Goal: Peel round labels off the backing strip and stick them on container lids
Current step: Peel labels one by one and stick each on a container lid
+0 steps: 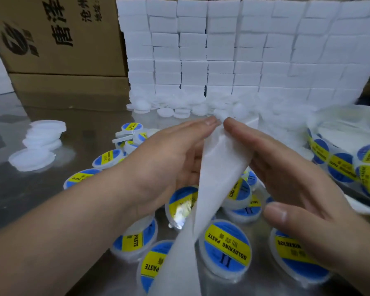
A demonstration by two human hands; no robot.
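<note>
A white backing strip (220, 163) runs from the bottom of the view up between both hands. My left hand (169, 159) and my right hand (286, 171) meet fingertip to fingertip at its top end, fingers nearly straight, pinching the strip's tip between them. Below the hands lie several round lids with blue and yellow "SOLDERING PASTE" labels (228, 248). Plain white lids (39, 144) sit stacked at the left. The strip hides part of the labelled lids under it.
A wall of white boxes (244, 56) rises behind the hands, with loose white lids (179, 110) heaped at its foot. Cardboard cartons (62, 39) stand at the back left. A roll of blue-yellow labels (350, 163) lies at the right on the metal table (13, 193).
</note>
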